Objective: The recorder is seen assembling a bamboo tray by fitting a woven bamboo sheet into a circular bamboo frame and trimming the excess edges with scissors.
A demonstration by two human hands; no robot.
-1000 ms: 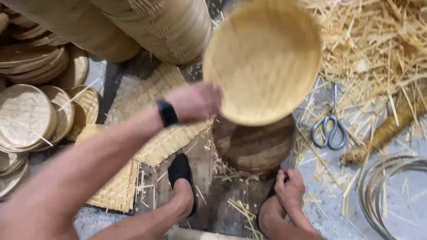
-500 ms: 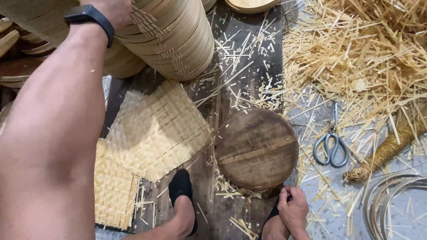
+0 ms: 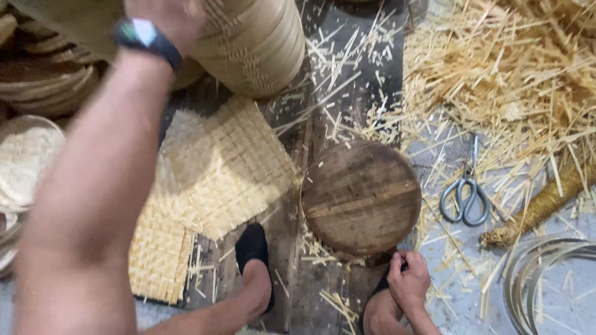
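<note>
Far out to the left of the raised arm, shallow woven trays lie stacked on the floor, with darker ones piled behind them. The left hand is stretched forward at the top of the view, a dark watch on its wrist, and it rests against a tall stack of woven bamboo baskets; the fingers run out of the frame, so I cannot tell whether they are clenched on the stack or merely laid on it. Below that arm, flat woven bamboo mats lie overlapping on the dark floor, and a foot in a black shoe stands at their lower edge. Just up from the right hand sits a round wooden block, ringed with loose splinters. The right hand is down low by the knee, its fingers curled in close against the leg, touching the dark edge of a shoe there; they grasp nothing that I can make out. To the right of those fingers a pair of grey-handled scissors lies on the pale floor, then a bound straw bundle, with a heap of bamboo slivers beyond and thin bent hoops at the far right corner
</note>
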